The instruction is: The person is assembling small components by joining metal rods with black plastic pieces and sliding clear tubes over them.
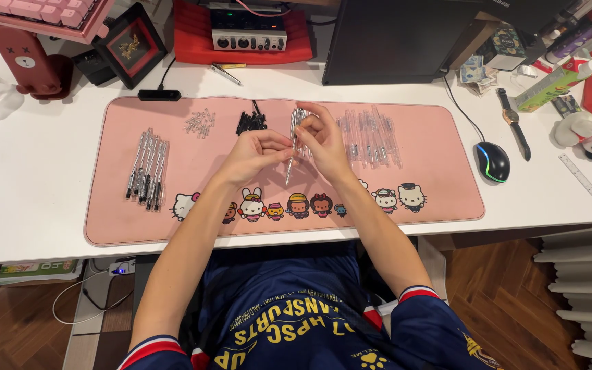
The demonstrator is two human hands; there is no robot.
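Item: pink rectangular cartoon-edged desk mat (447, 199) on white counter (29, 205).
Left hand (258, 152): pinching the slim clear-barrelled pen (290, 164) at mid-length.
Right hand (323, 140): fingers pressed on the pen's upper end; pen upright between both hands, above the mat.
Step, judged: pen assembly; next calls for steady alignment.
Beyond: finished pens (146, 170), clear barrels (371, 137), black parts (251, 122).
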